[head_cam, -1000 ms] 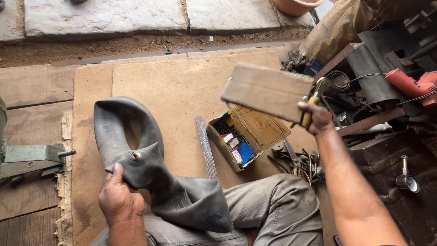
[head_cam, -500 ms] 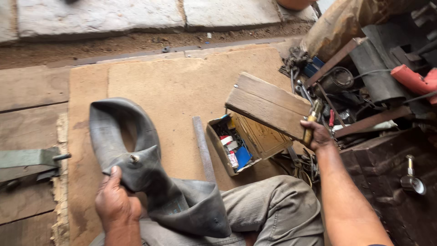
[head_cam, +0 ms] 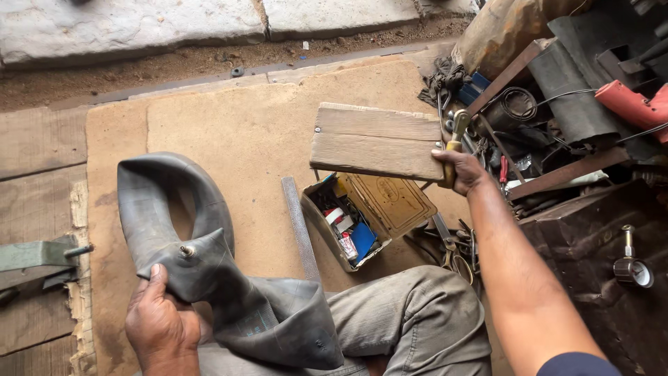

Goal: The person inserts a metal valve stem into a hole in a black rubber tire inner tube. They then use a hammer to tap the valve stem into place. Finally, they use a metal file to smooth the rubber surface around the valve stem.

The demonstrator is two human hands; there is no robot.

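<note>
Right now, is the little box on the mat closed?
No, the small box lies open, with its lid folded back and packets showing inside.

Repair workshop — inner tube (head_cam: 209,278), scattered tools (head_cam: 459,139)

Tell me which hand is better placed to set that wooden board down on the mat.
Right. The right hand already grips the wooden board above the mat; the left hand is busy holding the inner tube.
</note>
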